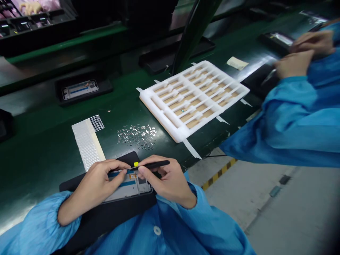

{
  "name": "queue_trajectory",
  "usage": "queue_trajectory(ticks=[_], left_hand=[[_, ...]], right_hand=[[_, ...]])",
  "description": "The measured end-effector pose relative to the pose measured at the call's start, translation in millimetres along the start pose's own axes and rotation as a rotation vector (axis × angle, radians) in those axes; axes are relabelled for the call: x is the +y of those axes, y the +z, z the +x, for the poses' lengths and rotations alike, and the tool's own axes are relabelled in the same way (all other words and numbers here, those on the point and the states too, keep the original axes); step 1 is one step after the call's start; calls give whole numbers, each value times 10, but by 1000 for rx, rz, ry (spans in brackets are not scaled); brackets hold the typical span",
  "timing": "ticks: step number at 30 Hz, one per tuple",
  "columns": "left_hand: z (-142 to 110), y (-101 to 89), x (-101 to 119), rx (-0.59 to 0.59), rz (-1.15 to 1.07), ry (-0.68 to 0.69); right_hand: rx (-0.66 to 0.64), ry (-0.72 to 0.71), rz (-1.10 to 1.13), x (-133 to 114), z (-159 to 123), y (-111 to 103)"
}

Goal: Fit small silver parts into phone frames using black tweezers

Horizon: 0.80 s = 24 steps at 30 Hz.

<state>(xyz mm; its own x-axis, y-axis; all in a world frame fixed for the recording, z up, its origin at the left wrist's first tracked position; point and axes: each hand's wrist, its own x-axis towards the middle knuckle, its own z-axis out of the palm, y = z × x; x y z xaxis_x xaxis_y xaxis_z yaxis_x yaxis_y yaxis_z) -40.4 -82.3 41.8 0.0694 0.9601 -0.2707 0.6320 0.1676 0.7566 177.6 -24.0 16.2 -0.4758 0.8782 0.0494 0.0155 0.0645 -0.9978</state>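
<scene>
My right hand (166,180) is shut on black tweezers (155,164), whose tip reaches over the upper edge of a phone housing (127,186). A small yellow tag (136,164) shows beside the tweezers. The housing, with coloured strips on its inner face, lies in a black holder (111,212). My left hand (98,187) grips the housing from the left, its fingers over the edge and partly hiding it. Just above the hands, a scatter of tiny silver metal pieces (136,136) lies on the green mat (45,170).
A white foam tray (156,102) with tan strips stands beyond the pieces. A white comb-like strip (87,141) lies left. A co-worker's hands (300,53) work at right, blue sleeves reaching in. Another phone sits in a holder (79,89). Grey floor (265,205) lies beyond the bench edge.
</scene>
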Motion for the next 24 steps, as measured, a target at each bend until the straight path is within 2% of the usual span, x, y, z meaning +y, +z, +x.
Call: queue_trajectory(ticks=[12, 17, 24], left_hand=[[5, 108, -52, 111, 6, 7], [0, 126, -43, 120, 27, 4], [1, 132, -46, 132, 32, 8]], right_hand=[[37, -24, -20, -3, -27, 16], [92, -134, -105, 50, -68, 12], [88, -280, -169, 38, -66, -11]])
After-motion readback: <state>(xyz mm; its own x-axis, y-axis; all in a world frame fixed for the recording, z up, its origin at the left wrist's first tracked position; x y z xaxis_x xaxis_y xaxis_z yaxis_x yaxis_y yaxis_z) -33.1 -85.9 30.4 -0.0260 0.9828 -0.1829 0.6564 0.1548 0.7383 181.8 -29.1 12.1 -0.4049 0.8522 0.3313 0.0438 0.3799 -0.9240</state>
